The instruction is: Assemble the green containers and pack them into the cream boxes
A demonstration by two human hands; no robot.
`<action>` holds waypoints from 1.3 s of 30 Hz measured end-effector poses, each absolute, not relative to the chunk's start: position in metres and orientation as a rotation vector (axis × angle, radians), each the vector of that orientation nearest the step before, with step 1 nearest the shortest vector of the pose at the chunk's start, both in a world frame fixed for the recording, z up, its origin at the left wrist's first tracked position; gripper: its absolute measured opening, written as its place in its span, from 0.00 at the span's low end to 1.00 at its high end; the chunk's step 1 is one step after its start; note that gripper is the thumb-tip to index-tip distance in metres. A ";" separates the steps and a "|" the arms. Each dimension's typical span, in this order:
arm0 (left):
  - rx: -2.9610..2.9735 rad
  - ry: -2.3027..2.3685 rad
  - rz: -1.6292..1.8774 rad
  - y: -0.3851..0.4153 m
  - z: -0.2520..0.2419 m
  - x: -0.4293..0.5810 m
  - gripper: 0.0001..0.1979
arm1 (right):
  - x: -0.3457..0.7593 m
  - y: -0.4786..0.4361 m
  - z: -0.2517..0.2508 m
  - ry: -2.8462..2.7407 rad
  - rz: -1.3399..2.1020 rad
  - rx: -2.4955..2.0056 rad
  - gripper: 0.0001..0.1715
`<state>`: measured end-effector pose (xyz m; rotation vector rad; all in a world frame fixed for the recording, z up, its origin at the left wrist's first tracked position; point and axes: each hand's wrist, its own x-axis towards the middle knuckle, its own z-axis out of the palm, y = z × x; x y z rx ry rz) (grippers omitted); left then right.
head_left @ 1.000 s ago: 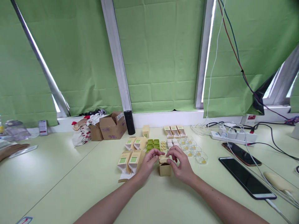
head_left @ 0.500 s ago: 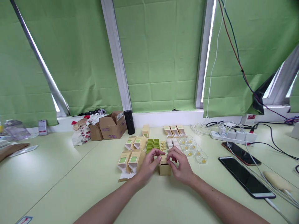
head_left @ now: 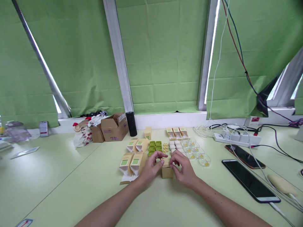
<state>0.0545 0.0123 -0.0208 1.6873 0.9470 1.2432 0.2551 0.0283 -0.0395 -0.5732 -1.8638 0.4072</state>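
A small brown cardboard box (head_left: 167,172) stands upright on the table between my hands. My left hand (head_left: 152,165) grips the left side of its top with thumb and fingers. From the right, my right hand (head_left: 183,167) pinches the other side of the top, fingers bent. The lid lies down over the front wall. To the left of my left hand are several open boxes with green labels (head_left: 136,161). Just beyond my hands sit green square cups (head_left: 155,147), tiny yellowish pieces (head_left: 165,146) and white pieces (head_left: 174,144). Clear cups with yellow bits (head_left: 193,149) stand right of them.
More open boxes (head_left: 177,133) and one closed box (head_left: 148,132) stand farther back. A black cylinder (head_left: 131,124), a large carton (head_left: 115,128) and bags line the back left. Right are a power strip (head_left: 233,138), two phones (head_left: 251,179), a beige oval object (head_left: 281,184) and cables.
The dark gap under the small box's lid has closed as my hands bring the lid down. Another person's hand at the far left has gone out of view.
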 end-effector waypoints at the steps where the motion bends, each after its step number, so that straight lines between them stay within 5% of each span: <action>1: 1.690 0.948 1.244 0.012 -0.021 0.054 0.19 | 0.255 0.028 -0.040 -1.865 0.404 -0.570 0.12; 16: 1.751 0.973 1.200 0.009 -0.019 0.054 0.16 | 0.252 0.030 -0.038 -1.793 0.573 -0.731 0.00; 39: 1.765 0.976 1.203 0.010 -0.020 0.055 0.15 | 0.248 0.031 -0.041 -1.799 0.681 -0.817 0.13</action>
